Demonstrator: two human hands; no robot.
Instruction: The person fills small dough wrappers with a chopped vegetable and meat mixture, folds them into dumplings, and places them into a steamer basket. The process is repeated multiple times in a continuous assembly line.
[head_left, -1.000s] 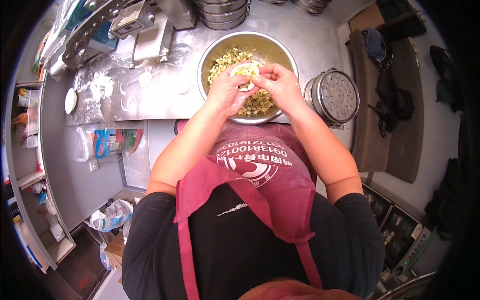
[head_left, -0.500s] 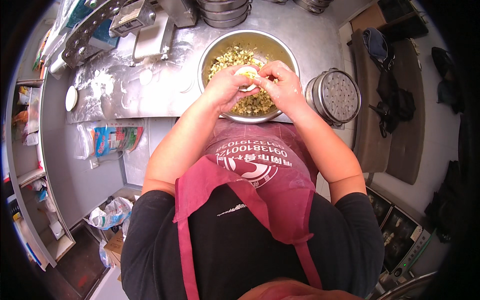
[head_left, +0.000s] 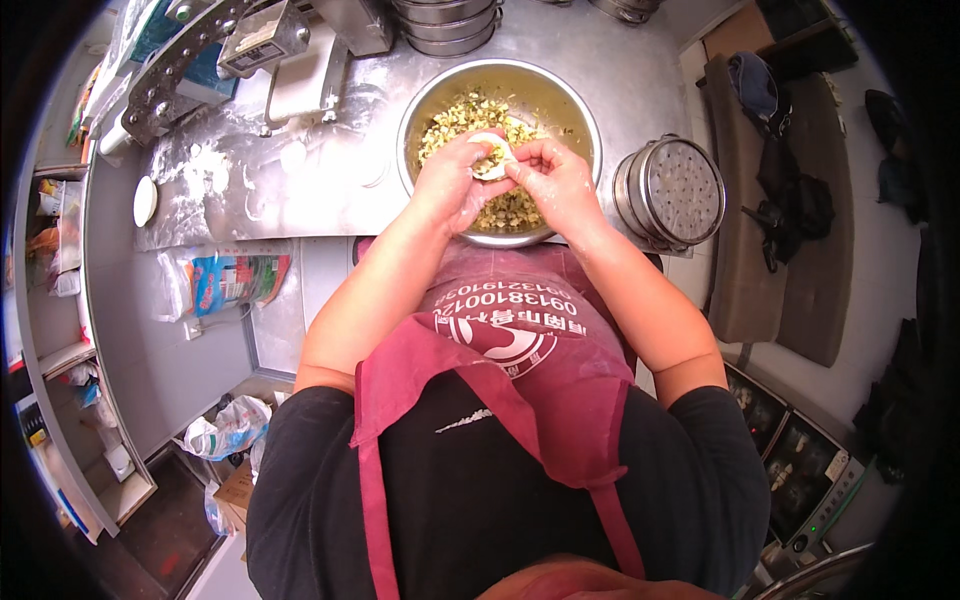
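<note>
A round white dough wrapper (head_left: 492,170) with yellowish-green chopped filling in its middle is held above a large steel bowl (head_left: 588,120). My left hand (head_left: 455,180) cups the wrapper from the left, its thumb pressing near the filling. On the other side, my right hand (head_left: 553,182) pinches the wrapper's edge between thumb and fingertips. Beneath both hands, the bowl contains chopped filling (head_left: 512,212) of pale and green bits. Flour dusts my fingers.
A steel steamer with a perforated top (head_left: 682,192) stands right of the bowl. Stacked steel steamers (head_left: 447,28) are at the back. A machine with a white tray (head_left: 305,80) stands back left on the floured steel table (head_left: 250,215). A white oval piece (head_left: 145,201) lies at the table's left end.
My right hand has shifted slightly down along the wrapper's edge, and the wrapper now shows more open, its filling facing up. My left hand still supports it.
</note>
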